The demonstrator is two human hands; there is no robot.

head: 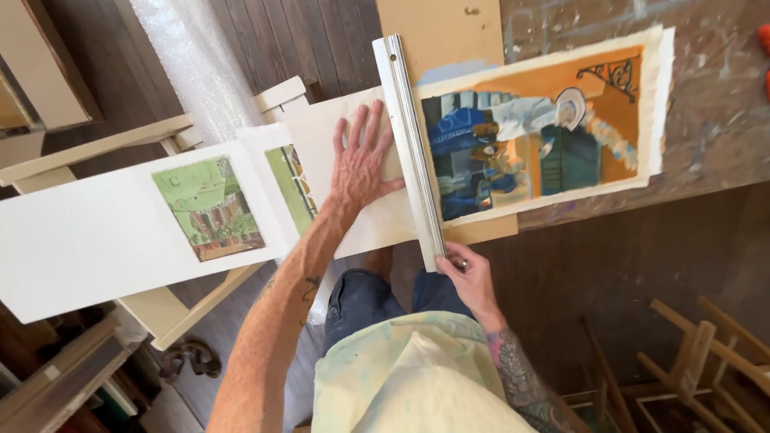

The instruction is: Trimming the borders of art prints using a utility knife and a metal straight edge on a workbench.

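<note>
Table edge hidden under paper (353, 228); left hand (361, 164) flat, right hand (469, 273) at ruler (411, 144)

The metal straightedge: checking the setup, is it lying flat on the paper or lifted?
Flat. The metal straightedge lies across the paper, left hand spread beside it, right hand at its near end.

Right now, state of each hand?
Left hand: open, flat on the white paper beside the metal ruler.
Right hand: closed on the ruler's near end.

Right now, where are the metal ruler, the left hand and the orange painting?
metal ruler (411, 144): head view, mid-length of the blade.
left hand (358, 164): head view, back of the hand.
orange painting (618, 148): head view, orange wall area.
</note>
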